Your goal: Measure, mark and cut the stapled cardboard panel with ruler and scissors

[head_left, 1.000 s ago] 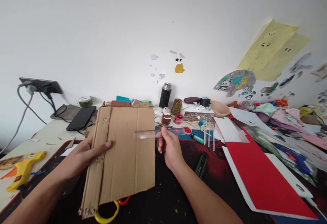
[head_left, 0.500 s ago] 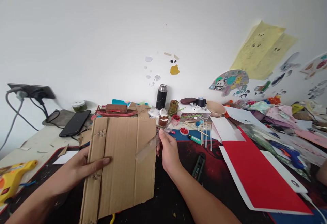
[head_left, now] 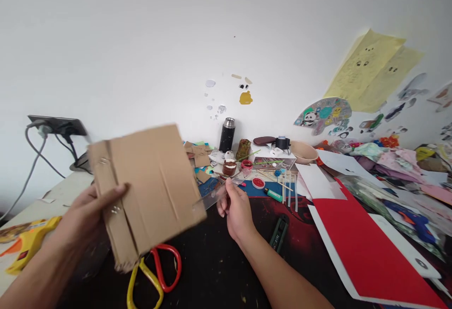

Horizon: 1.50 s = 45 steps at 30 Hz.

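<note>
My left hand [head_left: 93, 210] grips a piece of brown cardboard [head_left: 151, 186] by its folded left strip, thumb on the front face. The cardboard is raised and tilted above the dark mat. My right hand [head_left: 233, 205] pinches a clear plastic ruler-like strip [head_left: 215, 195] between thumb and fingers; the strip's lower left end meets the cardboard's right edge. Below the cardboard lie scissors [head_left: 167, 269] with one red and one yellow handle loop, their blades hidden.
A yellow glue gun [head_left: 33, 245] lies at the left. A dark green cutter [head_left: 279, 233] rests right of my right hand. Red paper [head_left: 374, 238] covers the right side. A black bottle [head_left: 227, 136] and a bowl [head_left: 302, 152] stand by the wall.
The cardboard has moved up and left and turned in my left hand, uncovering the scissors' handles. My right hand still holds the clear strip.
</note>
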Each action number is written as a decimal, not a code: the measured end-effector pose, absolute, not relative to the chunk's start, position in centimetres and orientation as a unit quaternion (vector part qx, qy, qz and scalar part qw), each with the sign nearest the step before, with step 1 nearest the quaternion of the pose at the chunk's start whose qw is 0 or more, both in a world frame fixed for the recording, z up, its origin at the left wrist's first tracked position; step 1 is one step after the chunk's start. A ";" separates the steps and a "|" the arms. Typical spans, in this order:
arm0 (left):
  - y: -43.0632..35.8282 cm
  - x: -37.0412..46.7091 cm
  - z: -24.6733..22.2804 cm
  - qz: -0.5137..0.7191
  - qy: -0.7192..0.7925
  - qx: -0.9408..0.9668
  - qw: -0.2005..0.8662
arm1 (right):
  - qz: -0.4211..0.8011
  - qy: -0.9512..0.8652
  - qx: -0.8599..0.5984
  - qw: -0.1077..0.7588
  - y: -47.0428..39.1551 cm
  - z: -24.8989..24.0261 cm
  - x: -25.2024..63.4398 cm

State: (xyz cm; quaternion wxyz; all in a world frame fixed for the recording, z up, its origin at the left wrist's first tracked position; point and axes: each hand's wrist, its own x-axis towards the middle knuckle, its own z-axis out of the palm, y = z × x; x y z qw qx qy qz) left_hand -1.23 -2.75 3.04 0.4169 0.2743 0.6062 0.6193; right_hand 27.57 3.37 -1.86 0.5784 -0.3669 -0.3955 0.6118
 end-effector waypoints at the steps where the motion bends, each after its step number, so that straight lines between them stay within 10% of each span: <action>1: -2.1 -2.1 3.2 0.672 0.579 0.281 0.366 | 0.618 -0.398 -0.361 0.573 3.4 -1.8 27.6; 11: -3.1 -3.0 2.6 0.663 0.627 0.403 0.066 | 0.607 -0.672 -0.314 0.285 1.3 -3.8 26.8; 28: -3.3 -2.5 1.1 0.573 0.468 0.669 -0.067 | 0.520 -0.734 -0.344 0.270 1.3 -4.0 27.1; 41: -2.7 -2.5 2.4 0.697 0.626 0.351 -0.012 | 0.522 -0.747 -0.355 0.208 0.8 -3.3 27.2; 45: -1.8 -4.5 2.9 0.759 0.521 0.267 0.285 | 0.497 -0.773 -0.352 0.176 0.6 -2.9 27.2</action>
